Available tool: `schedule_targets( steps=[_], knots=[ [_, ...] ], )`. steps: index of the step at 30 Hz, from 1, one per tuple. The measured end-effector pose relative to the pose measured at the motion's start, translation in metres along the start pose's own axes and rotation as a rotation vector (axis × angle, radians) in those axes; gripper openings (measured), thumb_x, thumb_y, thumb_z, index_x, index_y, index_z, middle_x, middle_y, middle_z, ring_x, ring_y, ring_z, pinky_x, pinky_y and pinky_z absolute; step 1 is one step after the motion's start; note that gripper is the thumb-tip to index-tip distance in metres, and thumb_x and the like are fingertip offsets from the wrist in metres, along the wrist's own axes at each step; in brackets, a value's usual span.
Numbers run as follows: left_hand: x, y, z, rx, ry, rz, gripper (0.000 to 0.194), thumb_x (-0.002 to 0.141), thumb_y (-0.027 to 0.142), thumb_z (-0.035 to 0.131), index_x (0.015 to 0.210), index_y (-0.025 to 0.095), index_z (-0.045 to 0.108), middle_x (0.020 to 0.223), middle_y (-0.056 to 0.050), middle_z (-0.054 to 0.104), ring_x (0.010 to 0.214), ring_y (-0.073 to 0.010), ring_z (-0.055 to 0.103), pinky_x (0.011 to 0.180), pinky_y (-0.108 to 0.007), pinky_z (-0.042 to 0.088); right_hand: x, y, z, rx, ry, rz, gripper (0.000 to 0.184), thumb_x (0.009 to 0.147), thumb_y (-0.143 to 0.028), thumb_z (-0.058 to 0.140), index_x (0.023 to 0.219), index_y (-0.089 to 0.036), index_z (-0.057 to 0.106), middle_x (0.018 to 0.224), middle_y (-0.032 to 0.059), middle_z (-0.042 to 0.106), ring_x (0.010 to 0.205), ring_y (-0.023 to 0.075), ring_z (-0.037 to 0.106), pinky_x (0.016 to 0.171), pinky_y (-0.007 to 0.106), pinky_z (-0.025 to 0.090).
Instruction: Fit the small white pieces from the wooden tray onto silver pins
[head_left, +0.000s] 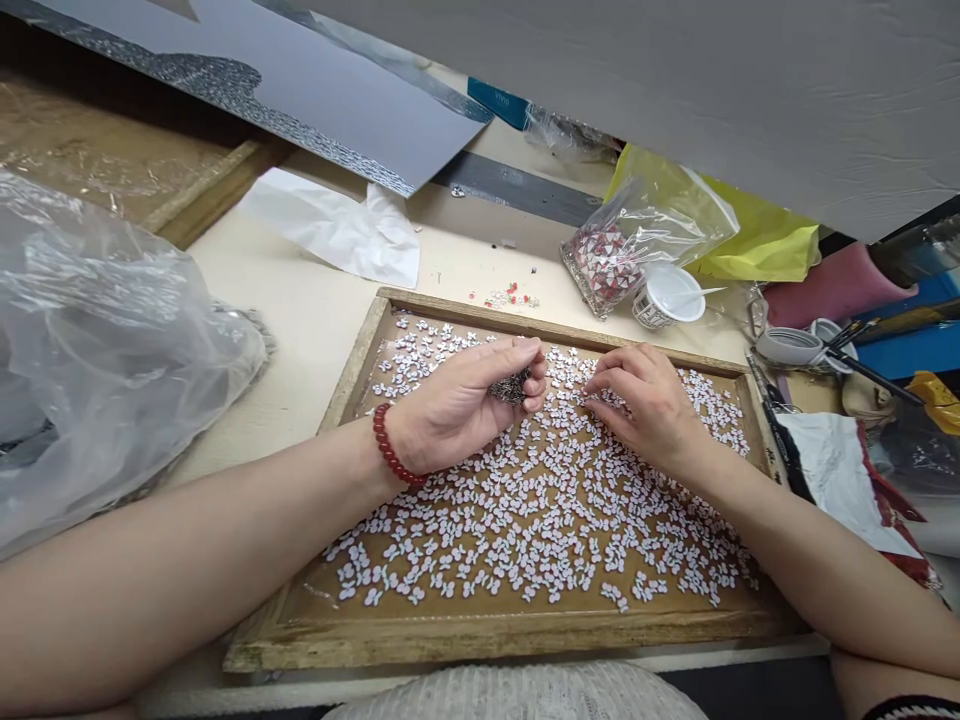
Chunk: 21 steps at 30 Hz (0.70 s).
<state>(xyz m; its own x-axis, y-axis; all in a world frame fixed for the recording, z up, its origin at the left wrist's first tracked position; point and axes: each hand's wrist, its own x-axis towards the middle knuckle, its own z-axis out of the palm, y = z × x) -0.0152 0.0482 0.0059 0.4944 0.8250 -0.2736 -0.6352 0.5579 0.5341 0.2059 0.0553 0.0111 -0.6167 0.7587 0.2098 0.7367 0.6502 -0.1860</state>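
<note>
My left hand [476,395], with a red bead bracelet [395,447] at the wrist, is curled palm-up above the wood-framed tray [420,632]. It cups a heap of small dark metallic pieces [511,387], too fine to make out singly. Many small white pieces with pinkish, cherry-like shapes [517,530] lie spread over the tray's brown base. To the right, my right hand [645,400] reaches down to these pieces, its thumb and fingers bent close together at the tips. Whatever lies between those fingertips is too small to tell.
Beyond the tray stand a clear bag of red and white pieces [604,265] and a white cup [667,295]. Small red and white bits [512,297] lie near its far edge. A large plastic bag [112,350] is at left; tools [874,370] crowd the right.
</note>
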Motion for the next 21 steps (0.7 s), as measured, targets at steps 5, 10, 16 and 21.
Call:
schedule_targets(
  steps=[5, 10, 16, 21],
  knots=[
    [-0.001, -0.001, -0.001, 0.137, -0.058, -0.074, 0.011, 0.082, 0.018, 0.064, 0.074, 0.011, 0.06, 0.07, 0.0, 0.052, 0.062, -0.007, 0.045, 0.059, -0.018, 0.039, 0.013, -0.017, -0.022, 0.244, 0.117, -0.008, 0.006, 0.083, -0.022, 0.06, 0.089, -0.021, 0.059, 0.084, 0.0034, 0.064, 0.08, 0.0165, 0.056, 0.072, 0.033, 0.045],
    [-0.004, -0.002, -0.001, 0.188, -0.08, -0.126, 0.011, 0.078, 0.021, 0.069, 0.079, 0.012, 0.062, 0.067, 0.001, 0.051, 0.062, -0.0078, 0.044, 0.06, -0.018, 0.038, 0.029, -0.038, -0.028, 0.459, 0.167, 0.04, 0.006, 0.085, -0.026, 0.058, 0.088, -0.021, 0.059, 0.08, 0.0006, 0.064, 0.072, 0.0121, 0.058, 0.063, 0.028, 0.045],
    [-0.005, -0.002, 0.0, 0.171, -0.091, -0.121, 0.011, 0.078, 0.021, 0.069, 0.077, 0.013, 0.062, 0.068, 0.001, 0.05, 0.062, -0.0075, 0.044, 0.06, -0.018, 0.038, 0.033, -0.04, -0.022, 0.484, 0.19, 0.004, 0.003, 0.084, -0.024, 0.06, 0.082, -0.021, 0.059, 0.076, -0.0001, 0.064, 0.071, 0.0116, 0.057, 0.064, 0.028, 0.046],
    [-0.005, -0.001, 0.001, 0.163, -0.091, -0.126, 0.009, 0.079, 0.02, 0.068, 0.078, 0.013, 0.062, 0.069, 0.001, 0.051, 0.062, -0.0077, 0.044, 0.06, -0.018, 0.039, 0.032, -0.038, -0.022, 0.496, 0.184, -0.017, 0.003, 0.083, -0.021, 0.06, 0.081, -0.02, 0.059, 0.075, 0.0001, 0.063, 0.072, 0.0119, 0.057, 0.065, 0.029, 0.046]
  ],
)
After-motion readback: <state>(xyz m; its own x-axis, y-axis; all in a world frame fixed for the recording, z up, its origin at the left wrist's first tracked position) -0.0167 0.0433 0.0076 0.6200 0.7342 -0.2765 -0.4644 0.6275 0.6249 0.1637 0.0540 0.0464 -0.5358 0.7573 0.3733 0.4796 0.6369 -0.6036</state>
